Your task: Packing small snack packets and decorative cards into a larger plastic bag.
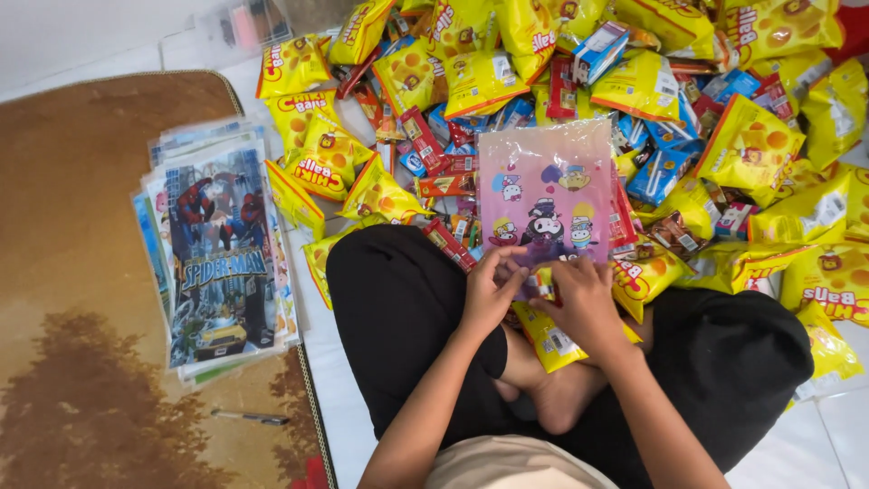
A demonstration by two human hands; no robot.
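Note:
I sit cross-legged on the floor in black trousers. My left hand [491, 292] and my right hand [587, 299] both grip the near edge of a flat pink plastic bag [545, 195] printed with small cartoon figures. The bag lies over a heap of snacks, its mouth towards me between my fingers. A yellow snack packet [554, 340] rests on my lap just under my hands. My bare foot [563, 398] shows below them.
A big pile of yellow snack packets [751, 145] and small red and blue wrapped bars [436, 145] covers the floor ahead and to the right. A stack of printed plastic bags [220, 258] lies on a brown rug [81, 272] at left, a pen [251, 417] near it.

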